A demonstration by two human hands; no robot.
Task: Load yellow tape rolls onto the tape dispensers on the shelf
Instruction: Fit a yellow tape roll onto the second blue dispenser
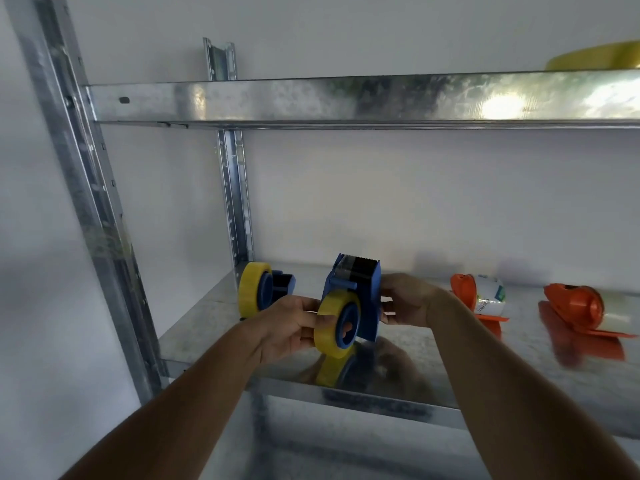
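Note:
A blue tape dispenser [360, 289] is held just above the lower metal shelf [485, 386], near its front edge. A yellow tape roll [329, 327] sits on the dispenser's blue hub, on its left side. My left hand [287, 323] pinches the roll at its left rim. My right hand [408, 301] grips the dispenser's right side. A second blue dispenser [277, 289] with a yellow roll [249, 289] on it lies further left on the shelf. Another yellow roll [595, 57] shows on the upper shelf at the far right.
Two orange dispensers [465, 292] [575, 306] with clear tape lie on the lower shelf to the right. The upper shelf's metal beam [346, 98] crosses above. Steel uprights [86, 188] [232, 188] stand on the left, and a white wall is behind.

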